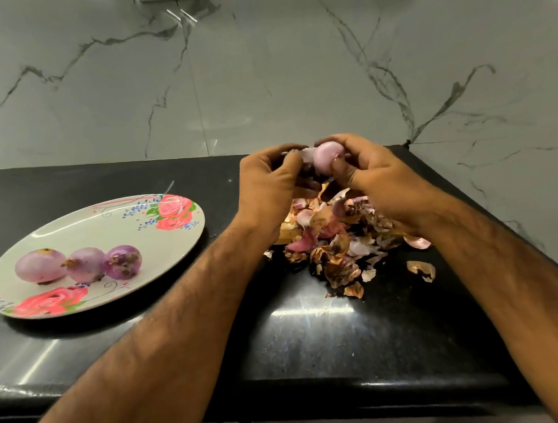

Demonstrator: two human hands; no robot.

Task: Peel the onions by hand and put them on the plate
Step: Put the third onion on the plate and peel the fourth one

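Onion in work: onion [329, 159], pale pink and mostly bare, held in the air over the back edge of the desk [318, 338], right of its middle.
Right hand: right hand [370, 174] grips the onion, fingers curled over the top and thumb pressed on the near face.
Left hand: left hand [269, 184] has its fingers curled and appears to pinch a skin flap [306, 155] at the onion's left side. The contact itself is partly hidden.
Plate: flowered plate [100, 230] sits toward the left edge of the desk, well apart from the hands.
On plate: three peeled onions [85, 264] in a row, each touching its neighbour, at the plate's near-left part.
Waste: peel heap [335, 239] lies directly below the hands, with loose scraps trailing toward the front edge.
Stage (judged): last skin coming off the fourth onion. Transfer to the plate not yet done.
Risk 1: a bare onion is slick, so a hard pull from the left hand could pop it out of the right-hand grip and drop it into the peel.
Risk 2: the flap may tear short and leave a patch near the root end.
Risk 3: the carry leftward crosses open desk, and the row on the plate is round. A careless set-down could knock those onions rolling toward the rim.
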